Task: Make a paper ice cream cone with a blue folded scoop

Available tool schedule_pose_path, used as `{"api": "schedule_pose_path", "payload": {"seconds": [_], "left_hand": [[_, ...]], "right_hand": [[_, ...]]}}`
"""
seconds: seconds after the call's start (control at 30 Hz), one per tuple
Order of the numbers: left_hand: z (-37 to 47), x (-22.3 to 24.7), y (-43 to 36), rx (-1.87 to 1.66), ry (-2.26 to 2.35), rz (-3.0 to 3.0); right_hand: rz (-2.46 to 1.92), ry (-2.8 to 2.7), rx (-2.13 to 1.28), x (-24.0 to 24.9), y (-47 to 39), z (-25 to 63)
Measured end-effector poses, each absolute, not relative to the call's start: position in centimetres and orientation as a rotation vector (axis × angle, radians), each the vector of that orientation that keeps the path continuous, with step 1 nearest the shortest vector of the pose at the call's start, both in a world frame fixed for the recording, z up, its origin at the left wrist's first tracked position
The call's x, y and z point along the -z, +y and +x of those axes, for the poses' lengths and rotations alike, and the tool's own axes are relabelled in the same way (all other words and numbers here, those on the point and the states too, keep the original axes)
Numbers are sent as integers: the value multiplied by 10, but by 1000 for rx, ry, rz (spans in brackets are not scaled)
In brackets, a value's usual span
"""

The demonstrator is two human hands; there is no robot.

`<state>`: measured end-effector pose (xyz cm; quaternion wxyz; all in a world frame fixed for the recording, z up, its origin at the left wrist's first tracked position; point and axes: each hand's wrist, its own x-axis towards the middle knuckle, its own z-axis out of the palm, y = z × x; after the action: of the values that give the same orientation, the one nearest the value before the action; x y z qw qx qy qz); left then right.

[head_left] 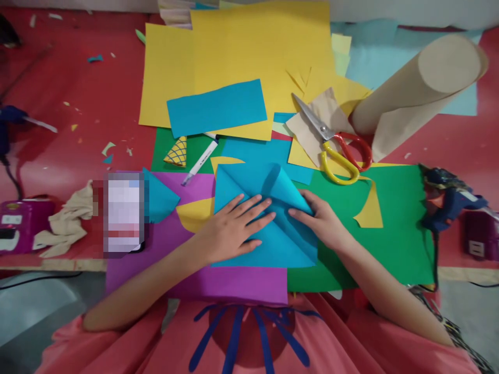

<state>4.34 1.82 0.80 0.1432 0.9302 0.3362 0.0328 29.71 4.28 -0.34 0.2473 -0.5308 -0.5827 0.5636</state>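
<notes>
A blue paper sheet (257,246) with diagonal creases lies in front of me, over purple and green sheets. My left hand (234,228) rests flat on its left part, fingers spread. At the sheet's right edge my right hand (319,218) pinches a raised, curled corner between thumb and fingers. Scissors (325,134) with one red and one yellow handle lie behind my right hand. Behind my left hand are a white marker (200,162) and a small yellow cone with a crossed line pattern (178,152).
Large yellow sheets (257,47) and a blue strip (217,108) lie at the back. A brown paper roll (413,88) stands back right. A glue gun (452,200) lies right; a phone (123,213) and crumpled cloth-like material (68,223) lie left.
</notes>
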Motion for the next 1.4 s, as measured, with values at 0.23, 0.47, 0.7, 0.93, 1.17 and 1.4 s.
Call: {"api": "schedule_pose_path", "payload": {"seconds": [0.23, 0.47, 0.7, 0.93, 1.17, 1.4], "left_hand": [[43, 18, 13, 17, 982, 2726], [39, 23, 11, -10, 980, 2726], [-8, 0, 14, 104, 916, 2585], [-44, -16, 18, 170, 862, 2421], [-31, -13, 3, 173, 979, 2506], [0, -16, -23, 206, 1153, 2578]], "right_hand": [[-1503, -2103, -290, 23, 42, 304], [-950, -2740, -417, 20, 20, 290], [-952, -2862, -656, 3, 18, 339], [-829, -3034, -814, -7, 21, 356], [-856, -2967, -591, -3, 2, 347], [-732, -2849, -337, 8, -14, 344]]}}
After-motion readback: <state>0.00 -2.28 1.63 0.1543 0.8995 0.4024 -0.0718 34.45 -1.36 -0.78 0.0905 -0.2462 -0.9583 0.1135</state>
